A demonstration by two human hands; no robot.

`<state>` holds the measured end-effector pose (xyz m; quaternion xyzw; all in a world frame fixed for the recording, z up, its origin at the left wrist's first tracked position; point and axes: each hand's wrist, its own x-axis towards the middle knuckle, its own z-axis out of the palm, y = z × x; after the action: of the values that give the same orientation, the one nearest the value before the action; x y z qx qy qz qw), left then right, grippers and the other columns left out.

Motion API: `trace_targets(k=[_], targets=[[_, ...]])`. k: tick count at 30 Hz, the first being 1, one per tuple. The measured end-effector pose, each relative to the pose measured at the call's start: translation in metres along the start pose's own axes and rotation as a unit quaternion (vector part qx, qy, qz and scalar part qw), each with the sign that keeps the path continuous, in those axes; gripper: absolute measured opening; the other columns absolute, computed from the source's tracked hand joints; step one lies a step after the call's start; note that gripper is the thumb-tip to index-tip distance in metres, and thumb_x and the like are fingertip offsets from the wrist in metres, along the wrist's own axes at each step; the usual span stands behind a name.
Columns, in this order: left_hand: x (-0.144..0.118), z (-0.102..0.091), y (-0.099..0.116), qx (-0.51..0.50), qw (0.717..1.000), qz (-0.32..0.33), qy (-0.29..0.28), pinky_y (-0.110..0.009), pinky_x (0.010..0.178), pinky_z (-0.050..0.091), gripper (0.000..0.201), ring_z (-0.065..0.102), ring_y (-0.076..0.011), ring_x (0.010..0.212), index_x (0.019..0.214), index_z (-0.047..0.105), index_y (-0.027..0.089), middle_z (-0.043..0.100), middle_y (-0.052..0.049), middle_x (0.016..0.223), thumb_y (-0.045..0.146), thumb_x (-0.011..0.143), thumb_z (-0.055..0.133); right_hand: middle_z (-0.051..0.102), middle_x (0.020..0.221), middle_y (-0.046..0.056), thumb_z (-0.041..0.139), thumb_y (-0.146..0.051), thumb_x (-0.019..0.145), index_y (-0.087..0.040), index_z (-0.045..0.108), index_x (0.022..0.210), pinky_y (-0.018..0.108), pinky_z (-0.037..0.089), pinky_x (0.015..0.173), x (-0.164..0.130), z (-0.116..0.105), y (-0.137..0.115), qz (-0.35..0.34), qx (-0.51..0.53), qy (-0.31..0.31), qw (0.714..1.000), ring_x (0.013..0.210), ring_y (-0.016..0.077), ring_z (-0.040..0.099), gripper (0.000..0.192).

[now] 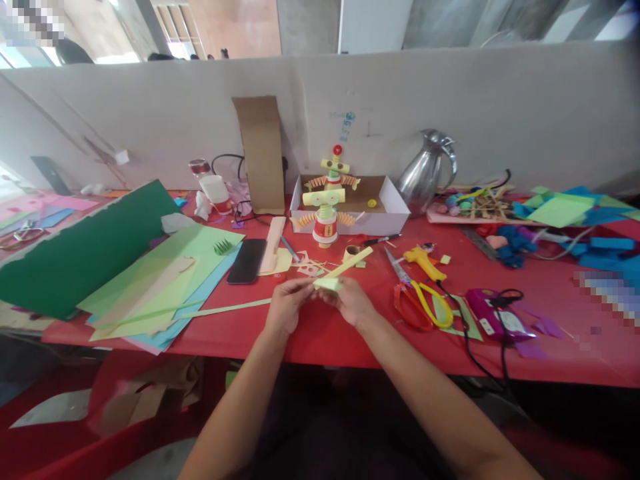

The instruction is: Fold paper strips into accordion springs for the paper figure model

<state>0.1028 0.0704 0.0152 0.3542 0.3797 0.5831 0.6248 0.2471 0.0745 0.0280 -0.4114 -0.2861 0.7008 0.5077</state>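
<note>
Above the front edge of the red table, my left hand (290, 303) and my right hand (353, 303) pinch a folded, pale green and yellow paper strip (327, 285) between them. Its yellow end (353, 263) sticks out up and to the right. A long light green strip (230, 308) runs leftward from my left hand across the coloured sheets; whether it joins the folded part is hidden by the fingers. Just beyond my hands stands a paper-cup figure (326, 227) with pleated arms and a yellow roll for a head. Behind it, a similar figure (335, 170) has a red top.
Yellow-and-red-handled scissors (425, 303), a yellow glue gun (425, 263) and a purple pack (500, 317) with black cable lie right. A phone (247, 260), paper sheets (205, 243) and a green board (95, 250) are left. Behind stand a white box (395, 217) and a metal jug (425, 170).
</note>
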Motion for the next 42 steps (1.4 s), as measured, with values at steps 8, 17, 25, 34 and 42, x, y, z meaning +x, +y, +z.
trace_targets(k=[8,17,25,34,42], targets=[[-0.001,0.001,0.003,0.005,1.000,-0.004,-0.021,-0.023,0.064,0.053,0.022,0.063,-0.0113,0.061,0.076,0.078,0.015,0.072,-0.005,0.068,0.021,0.057,0.086,0.066,0.055,0.001,0.081,-0.023,0.057,-0.015,0.069,0.061,0.023,0.048,0.052,-0.007,0.002,-0.008,0.008,-0.001,-0.026,1.000,0.051,0.0110,0.057,0.015],[-0.006,0.004,0.009,0.014,0.999,0.010,-0.035,-0.023,0.064,0.052,0.014,0.062,-0.0112,0.060,0.076,0.077,0.014,0.070,-0.004,0.067,0.023,0.066,0.080,0.067,0.057,0.002,0.082,-0.026,0.057,-0.014,0.071,0.065,0.026,0.048,0.059,-0.011,0.004,-0.012,0.002,-0.035,-0.045,0.998,0.054,0.0130,0.060,0.018],[-0.007,0.007,0.009,0.059,0.998,0.027,-0.014,-0.023,0.065,0.050,0.016,0.060,-0.0107,0.062,0.072,0.075,0.016,0.069,-0.002,0.068,0.023,0.060,0.084,0.065,0.056,-0.001,0.082,-0.027,0.055,-0.015,0.069,0.063,0.025,0.044,0.057,-0.004,-0.002,-0.003,-0.028,-0.034,-0.019,0.999,0.053,0.0111,0.057,0.020],[-0.008,0.009,0.009,0.054,0.998,0.027,-0.015,-0.023,0.064,0.049,0.025,0.060,-0.0106,0.063,0.081,0.075,0.016,0.068,-0.001,0.068,0.023,0.059,0.085,0.069,0.061,0.000,0.084,-0.028,0.056,-0.017,0.071,0.065,0.030,0.049,0.066,-0.002,-0.004,-0.001,-0.048,-0.049,-0.030,0.997,0.058,0.0148,0.063,0.019],[-0.005,0.004,0.007,0.014,1.000,-0.004,-0.014,-0.027,0.072,0.051,0.032,0.066,-0.0147,0.070,0.089,0.076,0.013,0.074,-0.006,0.078,0.023,0.060,0.084,0.069,0.067,0.000,0.077,-0.030,0.068,-0.019,0.076,0.072,0.032,0.051,0.071,-0.005,-0.004,-0.002,-0.109,-0.083,-0.078,0.987,0.064,0.0150,0.061,0.012]])
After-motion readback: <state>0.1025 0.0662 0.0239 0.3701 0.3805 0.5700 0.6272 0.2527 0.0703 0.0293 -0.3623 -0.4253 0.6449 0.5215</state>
